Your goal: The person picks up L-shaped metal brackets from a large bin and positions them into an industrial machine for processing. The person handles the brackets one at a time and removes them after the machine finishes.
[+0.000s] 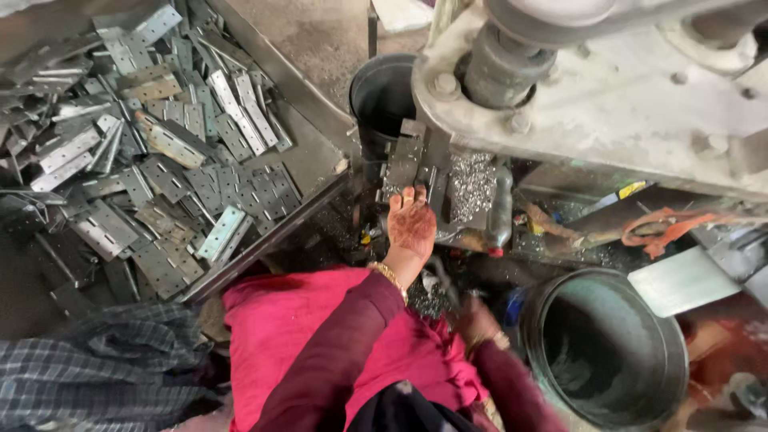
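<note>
Under the big grey cast-iron press, the person's left hand reached forward, fingers spread and pressing on a flat perforated steel hinge plate that lay at the die; I could not tell whether the fingers gripped the plate or only steadied it. Just right of it sat a heap of bright metal punchings. The right hand hung low by the lap, near the rim of the large dark round metal bucket; whether it held anything was hidden from me. A tray of loose grey hinge plates lay well apart to the left. To my eye, doing this well meant seating the plate square against the die, holding it by its near edge only, and keeping fingertips clear of the ram.
</note>
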